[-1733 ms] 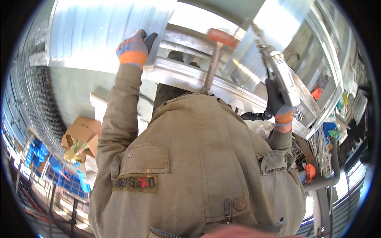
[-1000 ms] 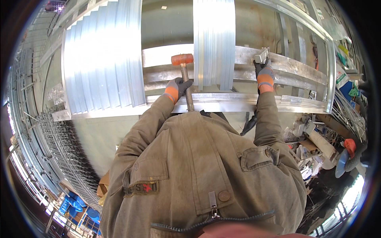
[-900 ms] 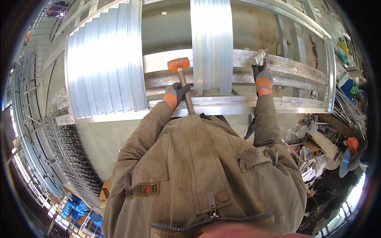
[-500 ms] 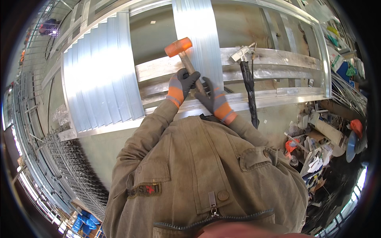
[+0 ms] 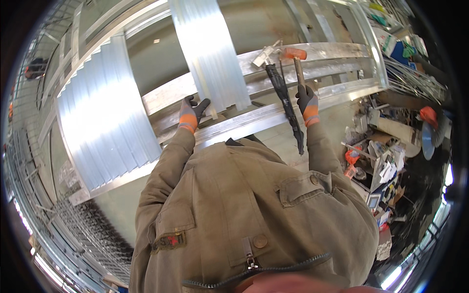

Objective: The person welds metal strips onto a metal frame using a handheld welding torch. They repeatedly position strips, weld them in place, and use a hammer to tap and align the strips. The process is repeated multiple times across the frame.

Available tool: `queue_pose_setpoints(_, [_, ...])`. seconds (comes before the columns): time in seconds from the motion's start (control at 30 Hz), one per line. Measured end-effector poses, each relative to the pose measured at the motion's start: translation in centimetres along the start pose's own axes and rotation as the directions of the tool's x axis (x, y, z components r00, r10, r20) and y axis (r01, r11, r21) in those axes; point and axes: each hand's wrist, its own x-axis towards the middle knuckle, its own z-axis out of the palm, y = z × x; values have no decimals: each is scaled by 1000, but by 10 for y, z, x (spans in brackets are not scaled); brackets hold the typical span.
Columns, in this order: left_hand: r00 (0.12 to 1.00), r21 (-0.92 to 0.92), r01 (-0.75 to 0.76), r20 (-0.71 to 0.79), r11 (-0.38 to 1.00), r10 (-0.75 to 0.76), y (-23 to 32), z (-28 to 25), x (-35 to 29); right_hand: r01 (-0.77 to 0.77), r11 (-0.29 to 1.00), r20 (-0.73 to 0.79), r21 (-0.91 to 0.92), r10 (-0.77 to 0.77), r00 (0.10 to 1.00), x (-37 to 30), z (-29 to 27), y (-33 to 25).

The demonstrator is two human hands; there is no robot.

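My right hand [image 5: 307, 101], in a grey and orange glove, is closed round the wooden handle of a mallet [image 5: 295, 53] with an orange head. The mallet is upright in the picture, over the frame's near rails. My left hand [image 5: 192, 113], gloved alike, has its thumb and finger apart and holds nothing I can see. It is beside the near end of a narrow ribbed metal sheet [image 5: 210, 53], which lies across the metal frame [image 5: 244, 120]. Between my hands lies a tool with a silver head and a black-wrapped stem [image 5: 283, 93].
A wider ribbed metal sheet [image 5: 105, 112] covers the frame's left part. Metal bars [image 5: 413, 78] are piled beyond its right end. Cluttered boxes and papers [image 5: 386, 171] stand at the right, near a blue disc [image 5: 428, 141]. Stacked metal racks [image 5: 83, 229] fill the lower left.
My hands have moved apart. The right one has carried the mallet to the right, past the black-wrapped tool; the left has come off the handle. The view has shifted and turned.
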Motion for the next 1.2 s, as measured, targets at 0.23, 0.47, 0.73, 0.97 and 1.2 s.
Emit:
queue_pose_setpoints(0.23, [963, -305, 151, 258, 940, -71, -38, -4, 12, 110, 950, 28, -292, -106, 994, 58, -57, 68])
queue_pose_setpoints(0.47, [999, -518, 37, 52, 855, -11, -83, -11, 27, 135, 681, -167, -720, -359, 919, 56, -45, 53])
queue_pose_setpoints(0.73, [946, -484, -139, -323, 864, -29, -72, -44, 16, 777, 522, -38, -351, -838, 545, -38, 87, -104])
queue_pose_setpoints(0.97, [953, -848, 289, 213, 445, -214, -42, -120, -25, 567, 793, 486, 220, -594, 641, -170, 284, -142])
queue_pose_setpoints(1.2, [828, -854, 494, 519, 163, 212, -80, -149, -64, -437, 842, 880, 316, -88, 467, -207, 397, -169])
